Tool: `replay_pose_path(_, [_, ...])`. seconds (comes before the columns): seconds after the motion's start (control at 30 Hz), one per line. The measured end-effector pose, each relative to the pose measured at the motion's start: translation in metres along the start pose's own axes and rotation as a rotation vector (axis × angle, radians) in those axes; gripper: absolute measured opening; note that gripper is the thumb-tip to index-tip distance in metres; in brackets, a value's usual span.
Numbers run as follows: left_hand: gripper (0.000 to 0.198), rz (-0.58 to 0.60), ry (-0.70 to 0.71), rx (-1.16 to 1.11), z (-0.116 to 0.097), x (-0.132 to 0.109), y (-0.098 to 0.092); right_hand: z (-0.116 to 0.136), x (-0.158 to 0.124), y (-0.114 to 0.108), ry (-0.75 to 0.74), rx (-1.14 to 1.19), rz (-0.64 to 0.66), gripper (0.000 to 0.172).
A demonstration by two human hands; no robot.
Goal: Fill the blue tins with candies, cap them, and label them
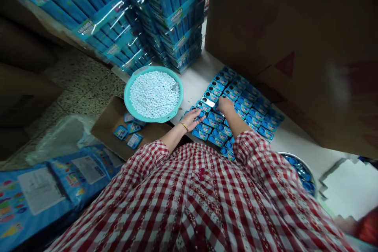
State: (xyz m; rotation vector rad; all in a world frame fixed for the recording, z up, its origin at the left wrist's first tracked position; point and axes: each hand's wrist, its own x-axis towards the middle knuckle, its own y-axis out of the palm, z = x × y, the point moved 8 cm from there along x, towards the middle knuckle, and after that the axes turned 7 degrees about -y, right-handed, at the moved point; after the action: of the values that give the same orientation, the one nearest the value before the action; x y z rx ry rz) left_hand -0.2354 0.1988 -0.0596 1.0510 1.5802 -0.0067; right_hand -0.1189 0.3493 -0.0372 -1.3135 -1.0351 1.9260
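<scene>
Tins: the small blue tins (202, 131) lie in close slanting rows on the desk (190, 86), right in front of the person; several toward the far left end show dark round spots on top.
Left hand (190, 120): fingers spread and thumb apart, at the near left edge of the rows; whether it touches a tin is unclear.
Right hand (225, 105): fingers curled down among the tins; its fingertips are hidden, so I cannot tell whether it pinches one.
Bright tin (209, 101): shows a pale, shiny face, just left of the right hand.
Bowl (126, 100): full of white pellets (153, 93), beside the rows.
Good handling: probably best to work one tin at a time, with light fingertips, steadying neighbours so the rows stay straight.
</scene>
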Motion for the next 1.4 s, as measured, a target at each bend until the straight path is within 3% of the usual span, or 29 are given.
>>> replay_pose_path(0.1, [0.007, -0.007, 0.014, 0.002, 0.004, 0.004, -0.002, 0.014, -0.031, 0.004, -0.151, 0.225, -0.124, 0.029])
replay_pose_path(0.17, [0.007, -0.011, 0.032, 0.01, 0.007, 0.007, 0.001, 0.031, -0.05, 0.013, -0.322, 0.398, -0.135, 0.023])
replay_pose_path(0.23, [0.008, -0.001, 0.05, 0.018, 0.009, 0.009, 0.006, 0.036, -0.06, 0.023, -0.381, 0.516, -0.124, 0.019])
replay_pose_path(0.37, [0.009, 0.011, 0.027, 0.054, 0.013, 0.01, 0.015, -0.005, -0.05, 0.021, -0.136, 0.552, -0.192, 0.022])
replay_pose_path(0.5, [0.008, 0.008, 0.058, 0.006, 0.006, 0.006, 0.017, -0.036, -0.019, -0.006, 0.027, 0.214, -0.186, 0.019])
replay_pose_path(0.7, [0.005, 0.028, 0.05, -0.013, -0.003, 0.004, 0.02, -0.021, 0.025, -0.012, 0.096, -0.048, 0.011, 0.049])
replay_pose_path(0.83, [0.011, 0.024, -0.012, -0.018, -0.005, 0.008, 0.021, -0.019, 0.04, -0.01, 0.098, -0.078, 0.099, 0.05])
replay_pose_path(0.97, [0.014, 0.027, -0.034, -0.039, -0.006, 0.012, 0.02, -0.022, 0.033, -0.014, 0.087, -0.108, 0.1, 0.053])
replay_pose_path(1.07, [0.012, 0.029, -0.001, -0.031, -0.008, 0.016, 0.017, -0.012, 0.01, -0.017, 0.002, -0.018, -0.055, 0.04])
replay_pose_path(1.13, [0.011, 0.046, 0.014, -0.03, -0.007, 0.018, 0.018, 0.007, -0.01, -0.013, -0.172, 0.15, -0.147, 0.029])
replay_pose_path(1.23, [0.01, 0.045, 0.025, -0.035, -0.001, 0.022, 0.023, 0.038, -0.039, 0.003, -0.446, 0.399, -0.131, 0.019])
replay_pose_path(1.3, [0.011, 0.029, 0.023, -0.033, 0.003, 0.023, 0.027, 0.041, -0.047, 0.008, -0.483, 0.499, -0.135, 0.016])
replay_pose_path(1.4, [0.008, 0.016, -0.019, -0.003, 0.01, 0.024, 0.031, 0.019, -0.042, -0.003, -0.396, 0.537, -0.23, 0.017])
